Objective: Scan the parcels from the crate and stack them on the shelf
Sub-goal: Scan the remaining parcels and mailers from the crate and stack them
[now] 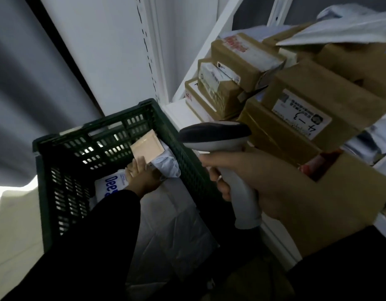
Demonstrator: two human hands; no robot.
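We have the crate (64, 192) on the left and the shelf (179, 109) just right of it. In the crate, our left hand (142, 177) touches an envelope (147, 148) that leans near the far wall. A bag (114, 185) lies left of that hand and a mailer (170, 224) lies nearer us. Our right hand (252, 183) holds the scanner (213, 135) between crate and shelf. On the shelf, boxes (231, 68) are stacked behind the scanner, and one box (339, 203) sits just right of our right hand.

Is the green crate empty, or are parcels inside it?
Not empty. The crate holds a tan envelope at the left hand, a white bag with blue letters and grey bags.
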